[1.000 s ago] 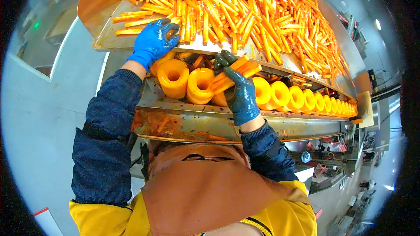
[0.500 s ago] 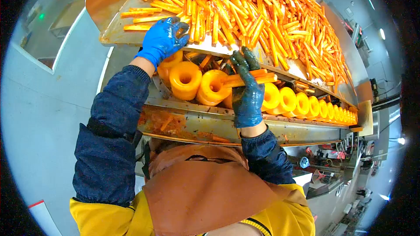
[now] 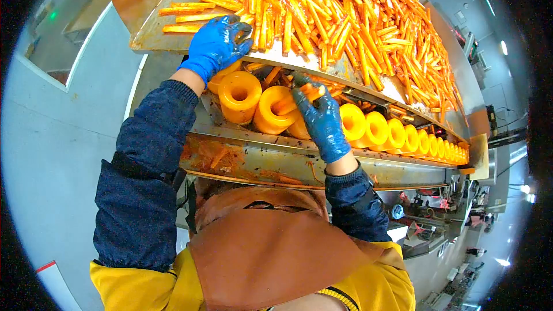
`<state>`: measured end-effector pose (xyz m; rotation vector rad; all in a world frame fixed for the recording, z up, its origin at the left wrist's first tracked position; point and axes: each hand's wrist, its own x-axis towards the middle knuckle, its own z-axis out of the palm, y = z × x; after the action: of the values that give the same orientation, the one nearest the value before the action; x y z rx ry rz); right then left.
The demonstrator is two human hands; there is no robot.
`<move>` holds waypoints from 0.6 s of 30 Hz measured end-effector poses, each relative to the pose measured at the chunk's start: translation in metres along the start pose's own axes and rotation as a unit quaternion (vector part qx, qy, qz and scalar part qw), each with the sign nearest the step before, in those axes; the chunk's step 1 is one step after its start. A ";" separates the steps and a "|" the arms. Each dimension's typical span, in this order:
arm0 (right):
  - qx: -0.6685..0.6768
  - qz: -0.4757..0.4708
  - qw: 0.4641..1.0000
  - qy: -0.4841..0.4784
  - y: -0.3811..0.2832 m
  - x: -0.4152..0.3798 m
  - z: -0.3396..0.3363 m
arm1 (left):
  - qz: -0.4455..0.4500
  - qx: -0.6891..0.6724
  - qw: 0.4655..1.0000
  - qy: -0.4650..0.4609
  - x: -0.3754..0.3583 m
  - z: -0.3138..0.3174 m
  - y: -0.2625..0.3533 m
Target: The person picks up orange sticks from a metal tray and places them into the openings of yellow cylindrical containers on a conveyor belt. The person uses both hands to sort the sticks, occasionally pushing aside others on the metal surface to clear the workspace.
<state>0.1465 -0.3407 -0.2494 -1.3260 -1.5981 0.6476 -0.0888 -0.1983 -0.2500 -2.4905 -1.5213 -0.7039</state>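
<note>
My left hand (image 3: 218, 47), in a blue glove with dark, wet fingertips, rests at the near edge of the metal tray (image 3: 151, 33). Its fingers are apart, their tips against the orange sticks (image 3: 271, 20) heaped there. My right hand (image 3: 322, 121), gloved and darkly stained, is closed on the end of an orange stick bundle (image 3: 311, 91). The other end of that bundle reaches into the mouth of a yellow ring-shaped cup (image 3: 266, 120). Just left of it stands another yellow cup (image 3: 239, 97) with a round hole.
A long row of yellow cups (image 3: 375, 130) runs off to the right below the tray. Nearer my body lies a metal trough (image 3: 265, 161) with orange scraps. A brown apron (image 3: 271, 253) covers my front. Machinery (image 3: 426, 224) stands at the lower right.
My right hand has turned and tipped the stick bundle, pushing its left end into the cup mouth. My left hand has shifted only slightly on the tray edge.
</note>
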 end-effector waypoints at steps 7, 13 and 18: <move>0.047 0.036 0.998 -0.003 -0.008 -0.002 -0.013 | -0.001 0.004 1.000 0.008 0.000 0.004 -0.003; 0.064 0.107 0.991 0.051 0.004 -0.005 -0.037 | -0.003 -0.012 1.000 -0.010 0.001 0.001 -0.002; 0.144 0.055 0.972 0.177 -0.027 -0.007 -0.059 | 0.014 0.011 1.000 0.014 0.000 0.004 -0.003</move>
<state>0.1863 -0.3639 -0.2031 -1.2379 -1.1044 0.6410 -0.0901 -0.1960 -0.2538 -2.4708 -1.4741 -0.7095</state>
